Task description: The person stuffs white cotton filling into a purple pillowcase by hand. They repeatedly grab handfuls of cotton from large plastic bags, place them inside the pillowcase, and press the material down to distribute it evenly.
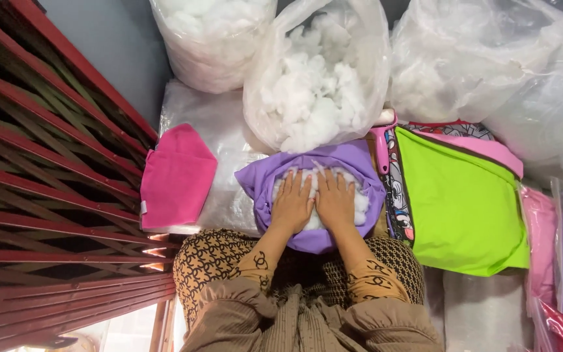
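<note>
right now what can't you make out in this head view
- Palms of the left hand and right hand: pressed flat into white fluffy stuffing, undersides hidden.
- Inside of the purple fabric cover: hidden by stuffing and hands.
- Bright green fabric cover: lies over patterned fabric, mostly hidden.
- Clear plastic bags: cut by the top and right edges.

Purple fabric cover (pixel 340 163), mouth open upward, on the lap, white fibre stuffing (pixel 360 202) showing inside

A red folding metal gate (pixel 40 169) fills the left side. Behind it rises a plain grey wall (pixel 122 45). Daylight glows at the floor's lower left corner.
</note>
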